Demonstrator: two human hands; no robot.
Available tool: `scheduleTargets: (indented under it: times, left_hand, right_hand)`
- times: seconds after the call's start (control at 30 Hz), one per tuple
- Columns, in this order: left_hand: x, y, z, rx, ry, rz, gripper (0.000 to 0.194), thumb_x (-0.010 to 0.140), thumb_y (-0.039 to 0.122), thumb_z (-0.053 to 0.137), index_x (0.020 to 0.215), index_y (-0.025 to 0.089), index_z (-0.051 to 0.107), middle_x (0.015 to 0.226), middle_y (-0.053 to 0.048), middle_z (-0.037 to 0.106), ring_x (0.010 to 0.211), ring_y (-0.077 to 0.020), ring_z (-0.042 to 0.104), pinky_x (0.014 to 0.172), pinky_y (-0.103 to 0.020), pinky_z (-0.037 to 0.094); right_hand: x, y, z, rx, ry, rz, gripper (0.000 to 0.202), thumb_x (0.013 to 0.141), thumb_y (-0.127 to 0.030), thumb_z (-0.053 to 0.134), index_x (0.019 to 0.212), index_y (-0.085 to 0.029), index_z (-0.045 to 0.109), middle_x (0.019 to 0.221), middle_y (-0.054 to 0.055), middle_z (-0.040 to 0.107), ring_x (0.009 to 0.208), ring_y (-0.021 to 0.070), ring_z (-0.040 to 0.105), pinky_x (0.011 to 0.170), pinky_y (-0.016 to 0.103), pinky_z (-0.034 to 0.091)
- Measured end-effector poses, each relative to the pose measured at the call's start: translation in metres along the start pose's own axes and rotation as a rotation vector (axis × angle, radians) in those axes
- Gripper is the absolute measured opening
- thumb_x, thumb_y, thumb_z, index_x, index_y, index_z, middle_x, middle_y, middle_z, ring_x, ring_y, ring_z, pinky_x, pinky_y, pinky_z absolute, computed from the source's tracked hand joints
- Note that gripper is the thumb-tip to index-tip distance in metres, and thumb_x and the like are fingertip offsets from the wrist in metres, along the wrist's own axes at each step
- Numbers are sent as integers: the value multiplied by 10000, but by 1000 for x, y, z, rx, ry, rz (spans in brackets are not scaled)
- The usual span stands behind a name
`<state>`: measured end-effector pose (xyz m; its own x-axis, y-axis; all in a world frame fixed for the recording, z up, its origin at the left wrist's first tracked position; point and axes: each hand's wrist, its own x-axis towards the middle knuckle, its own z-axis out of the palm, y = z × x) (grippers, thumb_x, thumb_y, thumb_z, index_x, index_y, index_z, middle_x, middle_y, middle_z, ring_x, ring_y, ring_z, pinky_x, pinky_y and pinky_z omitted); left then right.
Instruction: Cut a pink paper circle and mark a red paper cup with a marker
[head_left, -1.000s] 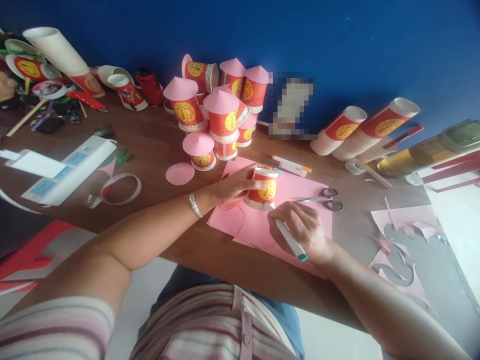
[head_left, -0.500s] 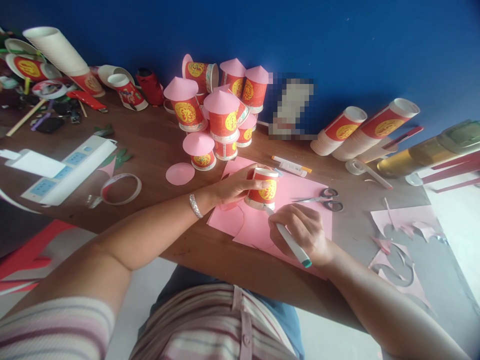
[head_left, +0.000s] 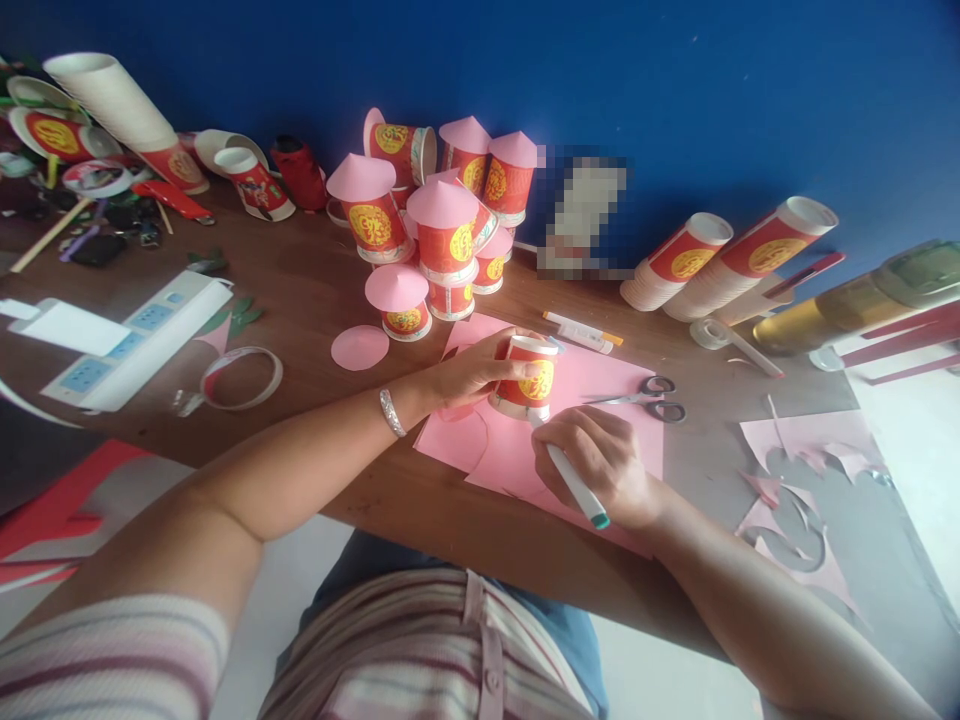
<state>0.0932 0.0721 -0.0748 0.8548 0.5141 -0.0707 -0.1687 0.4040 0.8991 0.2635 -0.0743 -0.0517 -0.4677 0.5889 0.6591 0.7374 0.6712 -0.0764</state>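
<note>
A red and white paper cup [head_left: 533, 380] with a yellow emblem is gripped by my left hand [head_left: 480, 370], over the pink paper [head_left: 600, 375]. My right hand [head_left: 596, 460] is closed around a white marker [head_left: 574, 485] with a green end; its tip is at the white band near the cup's base. Scissors [head_left: 654, 398] lie partly on the pink sheet. Behind my left hand stand several cups with pink cone tops, one of them the small cup [head_left: 407, 318]. A pink paper disc [head_left: 360, 348] lies on the table beside it.
A power strip [head_left: 142, 340] and a tape ring [head_left: 241, 378] lie to the left. Stacked cups [head_left: 679, 260] and a gold bottle [head_left: 855, 300] line the back right. Pink scraps [head_left: 806, 560] are at the right. Pens [head_left: 583, 330] lie behind the cup.
My right hand has shifted slightly left, and the marker's green end has swung left and up a little. My left hand and the cup have barely moved.
</note>
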Motion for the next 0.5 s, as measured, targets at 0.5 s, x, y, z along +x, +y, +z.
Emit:
scheduleTargets:
  times: [0.5]
  left_hand:
    - [-4, 6, 7, 79, 26, -17, 538, 821, 388, 892, 1252, 147, 679, 1133, -98, 718, 977, -200, 687, 869, -356, 547]
  right_hand:
    - [3, 3, 4, -4, 26, -1, 203, 946, -24, 602, 1021, -211, 570, 762, -10, 657, 638, 136, 605, 602, 266, 510]
